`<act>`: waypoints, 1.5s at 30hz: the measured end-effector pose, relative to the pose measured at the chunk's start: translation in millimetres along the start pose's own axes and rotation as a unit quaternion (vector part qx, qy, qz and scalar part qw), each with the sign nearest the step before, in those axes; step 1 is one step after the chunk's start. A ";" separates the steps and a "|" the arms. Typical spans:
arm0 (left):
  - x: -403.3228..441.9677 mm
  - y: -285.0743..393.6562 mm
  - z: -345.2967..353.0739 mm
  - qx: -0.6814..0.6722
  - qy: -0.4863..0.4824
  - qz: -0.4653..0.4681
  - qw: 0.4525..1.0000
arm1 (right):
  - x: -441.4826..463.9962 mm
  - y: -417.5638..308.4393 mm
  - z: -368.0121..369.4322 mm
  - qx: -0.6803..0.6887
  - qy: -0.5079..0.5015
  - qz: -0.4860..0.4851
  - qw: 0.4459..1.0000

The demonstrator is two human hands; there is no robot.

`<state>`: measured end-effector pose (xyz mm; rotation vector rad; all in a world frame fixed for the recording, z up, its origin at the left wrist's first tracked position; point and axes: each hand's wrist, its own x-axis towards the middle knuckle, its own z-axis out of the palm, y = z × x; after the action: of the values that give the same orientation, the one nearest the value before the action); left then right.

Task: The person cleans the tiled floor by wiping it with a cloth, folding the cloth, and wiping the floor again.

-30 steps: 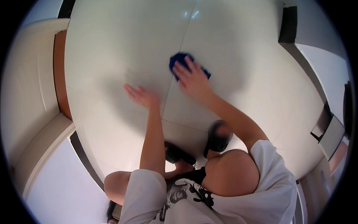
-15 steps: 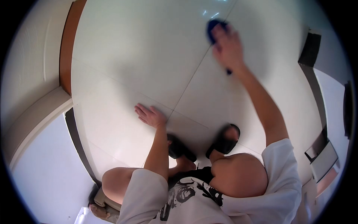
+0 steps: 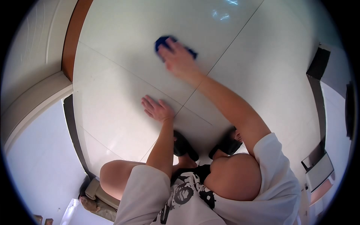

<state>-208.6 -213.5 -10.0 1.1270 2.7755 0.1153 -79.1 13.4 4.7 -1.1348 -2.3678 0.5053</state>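
Observation:
A dark blue cloth point(image 3: 162, 42) lies against the pale tiled floor point(image 3: 123, 41), pressed under my right hand point(image 3: 180, 60). The fingers of that hand reach over it, and part of the cloth shows beyond them on both sides. My left hand point(image 3: 159, 108) rests near a tile joint with its fingers spread and nothing in it. Between my bent knees and that joint are my feet in black slippers point(image 3: 183, 144).
On the left, a brown door threshold point(image 3: 75, 39) and a pale door frame point(image 3: 37, 101) border the floor. Dark skirting point(image 3: 75, 131) runs along the left wall. To the right stand a dark skirting corner point(image 3: 318, 62) and a white panel-like object point(image 3: 319, 171).
My right hand has swept left across the floor with the blue cloth, and slightly nearer to me. My left hand stays on the floor; the view has shifted a little.

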 end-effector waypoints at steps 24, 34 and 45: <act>1.6 1.7 -4.0 -0.022 0.003 0.003 1.000 | 24.1 18.8 0.8 -0.034 -0.028 0.021 0.999; -3.0 1.5 -7.6 -0.024 0.007 0.022 0.999 | -40.2 14.2 -20.1 -0.082 -0.072 -0.058 0.992; -1.1 3.1 -8.0 -0.013 -0.008 0.016 1.000 | -309.0 166.1 -193.7 -0.303 0.125 0.399 0.856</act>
<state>-206.9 -212.2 -1.7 1.1605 2.7357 0.1456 302.1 -110.2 3.7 -2.3272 -1.7635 -0.1852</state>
